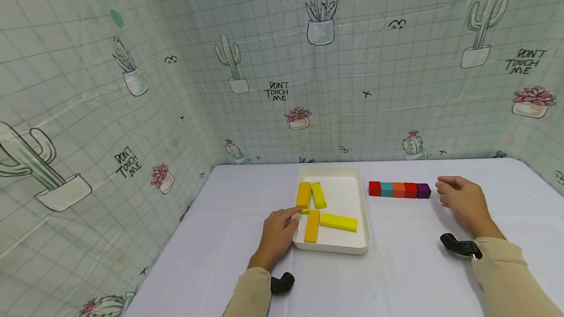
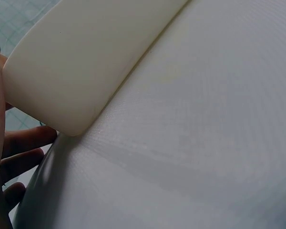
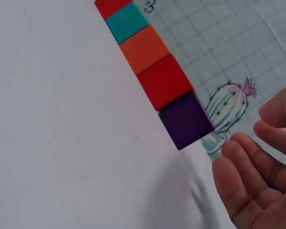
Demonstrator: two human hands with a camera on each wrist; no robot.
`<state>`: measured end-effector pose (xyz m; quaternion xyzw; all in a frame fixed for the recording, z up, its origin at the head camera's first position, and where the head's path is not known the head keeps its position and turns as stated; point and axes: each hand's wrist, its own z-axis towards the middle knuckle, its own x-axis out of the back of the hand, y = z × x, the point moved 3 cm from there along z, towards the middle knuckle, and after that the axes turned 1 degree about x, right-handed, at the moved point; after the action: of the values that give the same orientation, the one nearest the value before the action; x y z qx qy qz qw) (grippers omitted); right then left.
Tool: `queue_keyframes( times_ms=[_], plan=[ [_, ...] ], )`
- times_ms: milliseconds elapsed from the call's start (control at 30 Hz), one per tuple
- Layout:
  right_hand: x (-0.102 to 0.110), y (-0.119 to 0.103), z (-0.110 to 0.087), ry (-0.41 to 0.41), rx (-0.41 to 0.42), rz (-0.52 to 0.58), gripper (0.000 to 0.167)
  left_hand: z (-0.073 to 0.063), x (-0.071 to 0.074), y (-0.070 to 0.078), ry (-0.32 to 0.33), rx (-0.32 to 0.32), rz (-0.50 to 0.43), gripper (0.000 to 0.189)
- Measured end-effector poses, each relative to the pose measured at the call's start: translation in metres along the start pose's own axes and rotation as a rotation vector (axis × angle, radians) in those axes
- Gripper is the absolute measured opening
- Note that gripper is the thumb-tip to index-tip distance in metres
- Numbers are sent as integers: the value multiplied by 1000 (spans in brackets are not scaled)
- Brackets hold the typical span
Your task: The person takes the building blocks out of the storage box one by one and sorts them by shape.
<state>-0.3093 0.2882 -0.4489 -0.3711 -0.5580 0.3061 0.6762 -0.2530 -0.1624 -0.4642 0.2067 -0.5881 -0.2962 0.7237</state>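
My left hand [image 1: 277, 231] is at the left wall of a white tray [image 1: 335, 248], its index finger reaching over the rim beside a yellow-orange block [image 1: 304, 194]. In the left wrist view the tray's outer wall [image 2: 86, 71] shows, with the other fingers [image 2: 26, 140] loosely bent by its corner. My right hand [image 1: 467, 202] hovers just right of a row of cubes, fingers relaxed and holding nothing. Nearest to it is a purple cube [image 3: 186, 120], touching a red cube [image 3: 165, 82]; then come an orange cube [image 3: 144, 49], a teal cube [image 3: 127, 23] and another red cube [image 1: 375, 189].
Inside the tray lie another yellow-orange block [image 1: 312, 226], a bright yellow block [image 1: 338, 222] set crosswise and a yellow block [image 1: 318, 195] near the back. A cactus-print cloth [image 1: 352, 72] hangs behind the white table [image 1: 396, 278].
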Motion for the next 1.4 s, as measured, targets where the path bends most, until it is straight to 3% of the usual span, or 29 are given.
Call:
queue_keyframes(
  times_ms=[167,300,1067,1400],
  plan=[
    [4,-13,-2,50,51,67,54,5,1,3,6,-19,9,35],
    [-1,-25,-3,41,87,116,53,5,1,2,2,-3,16,35],
    [-73,-75,-23,-311,141,182,48,-5,-1,3,17,4,6,32],
    [-101,-101,-20,-448,167,294,47,-5,1,3,34,18,-1,31]
  ],
)
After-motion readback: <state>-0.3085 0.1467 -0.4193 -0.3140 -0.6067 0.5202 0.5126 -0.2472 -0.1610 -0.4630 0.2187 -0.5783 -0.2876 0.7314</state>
